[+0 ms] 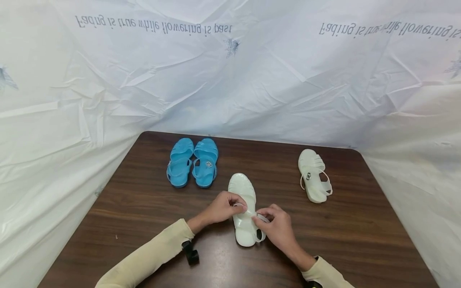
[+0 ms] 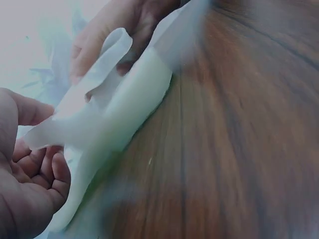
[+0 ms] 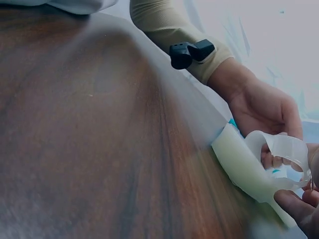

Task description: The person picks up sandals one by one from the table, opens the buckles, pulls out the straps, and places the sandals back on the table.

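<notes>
A white jelly sandal (image 1: 242, 188) lies sole down at the middle of the table, toe pointing away from me. My left hand (image 1: 224, 206) pinches a strap at the sandal's left side between thumb and fingers. In the left wrist view, the pale strap (image 2: 47, 132) sticks out from between those fingertips. On the other side, my right hand (image 1: 278, 226) pinches a whitish strap piece near the heel. The right wrist view shows the ankle strap (image 3: 291, 149) bowed up in a loop above the sole. Whether the strap is fastened, I cannot tell.
Two blue sandals (image 1: 205, 168) stand side by side at the back left of the brown wooden table (image 1: 151, 224). Another white sandal (image 1: 311, 186) sits at the back right. Behind and around the table hangs a white printed sheet (image 1: 230, 88).
</notes>
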`<state>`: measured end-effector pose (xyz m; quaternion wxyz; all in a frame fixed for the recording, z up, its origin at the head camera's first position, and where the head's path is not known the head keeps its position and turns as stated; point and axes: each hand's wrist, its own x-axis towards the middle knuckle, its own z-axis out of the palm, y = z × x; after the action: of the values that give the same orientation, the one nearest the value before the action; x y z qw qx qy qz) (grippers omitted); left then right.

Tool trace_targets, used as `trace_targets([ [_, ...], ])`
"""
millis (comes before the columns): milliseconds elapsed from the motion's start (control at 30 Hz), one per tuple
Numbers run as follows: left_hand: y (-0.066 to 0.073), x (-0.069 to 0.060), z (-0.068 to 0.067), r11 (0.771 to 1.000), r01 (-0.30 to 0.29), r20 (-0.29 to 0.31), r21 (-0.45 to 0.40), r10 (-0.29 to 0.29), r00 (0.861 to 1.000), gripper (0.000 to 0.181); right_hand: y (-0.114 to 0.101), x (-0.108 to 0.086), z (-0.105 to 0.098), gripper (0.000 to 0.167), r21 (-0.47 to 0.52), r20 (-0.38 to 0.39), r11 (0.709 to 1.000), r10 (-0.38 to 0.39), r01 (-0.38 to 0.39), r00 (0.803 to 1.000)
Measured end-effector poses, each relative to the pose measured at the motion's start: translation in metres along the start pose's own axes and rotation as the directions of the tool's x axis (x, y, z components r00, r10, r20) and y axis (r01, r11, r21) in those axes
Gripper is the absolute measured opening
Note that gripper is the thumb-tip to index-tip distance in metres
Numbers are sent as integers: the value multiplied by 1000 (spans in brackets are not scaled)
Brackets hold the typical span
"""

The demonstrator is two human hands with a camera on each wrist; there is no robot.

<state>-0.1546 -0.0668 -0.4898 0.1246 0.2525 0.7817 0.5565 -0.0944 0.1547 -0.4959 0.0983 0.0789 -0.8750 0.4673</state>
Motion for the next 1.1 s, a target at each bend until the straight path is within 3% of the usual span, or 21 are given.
trace_targets([
  [100, 1, -3, -7, 1000, 20, -23, 1, -20, 1000, 10, 1, 1, -3, 15, 17, -8, 1000, 18, -17, 1000],
  [233, 1, -5, -10, 999, 33, 11, 23, -34, 999, 11, 1, 1, -6, 15, 0, -8, 1000, 14, -14, 1000],
  [367, 2, -4, -6, 991, -14, 42, 137, 9, 999, 13, 0, 1, -7, 15, -25, 1, 1000, 7, -7, 1000],
  [433, 3, -3, -2, 970, -77, 63, 229, 64, 996, 19, 0, 1, -6, 15, -32, 3, 999, 6, -6, 1000],
  [533, 5, 0, 6, 905, -169, 104, 391, 139, 985, 27, -2, 1, -5, 16, -36, 7, 999, -5, 6, 1000],
  [600, 7, 1, 10, 875, -192, 121, 443, 154, 981, 28, -2, 0, -5, 18, -39, 10, 999, -12, 12, 1000],
  [667, 9, 2, 12, 868, -181, 117, 462, 142, 983, 27, -3, 0, -4, 18, -46, 20, 999, -13, 14, 1000],
  [800, 8, 3, 12, 911, -145, 117, 385, 108, 987, 27, -3, -1, -4, 18, -55, 27, 998, -18, 19, 999],
  [933, 3, 3, 11, 962, -92, 139, 257, 57, 989, 19, -2, -2, -4, 18, -43, 31, 998, -38, 39, 999],
  [1100, 2, 2, 9, 984, -40, 112, 171, 21, 993, 11, -1, -3, -4, 20, -26, 28, 999, -37, 38, 999],
])
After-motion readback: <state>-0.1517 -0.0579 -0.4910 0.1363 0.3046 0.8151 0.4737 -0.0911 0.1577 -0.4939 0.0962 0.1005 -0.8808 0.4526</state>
